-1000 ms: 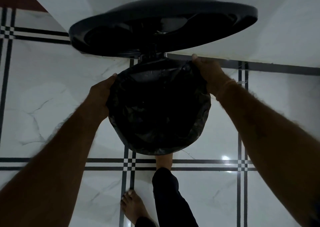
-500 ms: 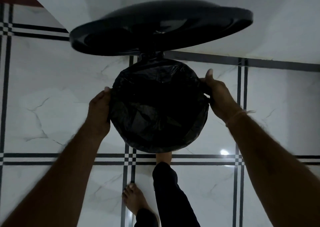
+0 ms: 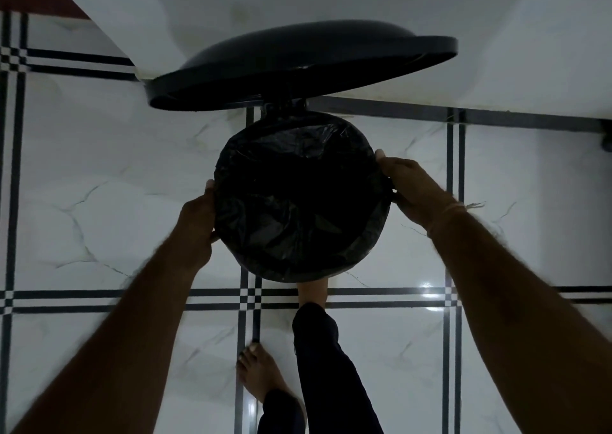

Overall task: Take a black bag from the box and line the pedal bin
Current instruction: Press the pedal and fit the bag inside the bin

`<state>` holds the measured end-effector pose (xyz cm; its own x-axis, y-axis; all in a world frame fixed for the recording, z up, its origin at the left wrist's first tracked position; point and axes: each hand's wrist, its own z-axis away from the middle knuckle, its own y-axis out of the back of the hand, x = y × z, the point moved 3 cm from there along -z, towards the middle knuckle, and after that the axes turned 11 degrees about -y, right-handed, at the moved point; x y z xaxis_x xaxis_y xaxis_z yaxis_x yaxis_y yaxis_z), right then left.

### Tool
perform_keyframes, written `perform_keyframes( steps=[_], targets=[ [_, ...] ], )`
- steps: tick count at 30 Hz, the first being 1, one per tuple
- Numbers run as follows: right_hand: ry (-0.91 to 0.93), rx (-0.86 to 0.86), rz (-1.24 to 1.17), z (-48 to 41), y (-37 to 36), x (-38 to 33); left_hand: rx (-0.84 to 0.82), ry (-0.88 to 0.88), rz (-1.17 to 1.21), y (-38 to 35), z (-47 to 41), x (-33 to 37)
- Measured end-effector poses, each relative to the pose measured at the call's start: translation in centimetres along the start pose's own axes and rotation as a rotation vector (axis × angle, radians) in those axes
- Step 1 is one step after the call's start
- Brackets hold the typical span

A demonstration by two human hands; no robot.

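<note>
Your left hand (image 3: 195, 221) clasps the left side of the black bag (image 3: 298, 202); your right hand (image 3: 410, 188) pinches its right edge, thumb on top. The bag lines the pedal bin (image 3: 287, 105), folded over the rim. The lid (image 3: 298, 66) stands raised behind it. Your foot (image 3: 313, 289) reaches under the bin's front, on the tiled floor (image 3: 99, 168).

Domestic interior, most likely a room or passage in a home. The floor (image 3: 99, 202) is glossy white marble-pattern tile with black line borders and meets a plain white wall (image 3: 331, 0). A pedal bin (image 3: 298, 62) stands there. The person's foot (image 3: 261, 377) is bare.
</note>
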<state>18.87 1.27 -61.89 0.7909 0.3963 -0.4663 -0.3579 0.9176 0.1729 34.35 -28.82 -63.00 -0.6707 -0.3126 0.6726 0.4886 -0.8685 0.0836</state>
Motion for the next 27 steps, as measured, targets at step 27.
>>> perform_keyframes(
  steps=[27],
  targets=[
    [0.171, 0.484, -0.274, 3.2, -2.1, 5.3, 0.418, -0.126, 0.344, -1.2, 3.9, -3.4]
  ],
)
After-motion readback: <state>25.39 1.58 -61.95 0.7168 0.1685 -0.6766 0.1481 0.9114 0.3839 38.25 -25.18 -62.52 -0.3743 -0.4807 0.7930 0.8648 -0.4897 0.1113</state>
